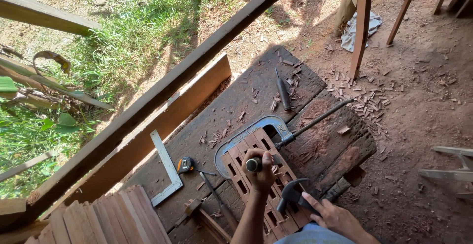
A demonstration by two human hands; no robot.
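A workbench (246, 96) of dark, worn planks is seen from above, outdoors, with grass to the left and bare reddish soil to the right. A bundle of reddish slats (256, 185) with rows of cut mortises lies near the bench's front edge and is gripped by a grey C-clamp (268, 128), whose long screw runs up to the right. The left hand (260, 167) is clenched around the handle of a chisel (253, 164), held upright on the slats. The right hand (332, 217) is closed around the handle of a hammer (291, 192), whose dark head hovers just above the slats, beside the chisel hand. To the left on the bench a steel square (167, 170), a tape measure (185, 164) and a second chisel (217, 197) are laid. A screwdriver (283, 92) rests near the far edge among wood chips (367, 101), which are also scattered over the soil. More slats (106, 219) are stacked at lower left.
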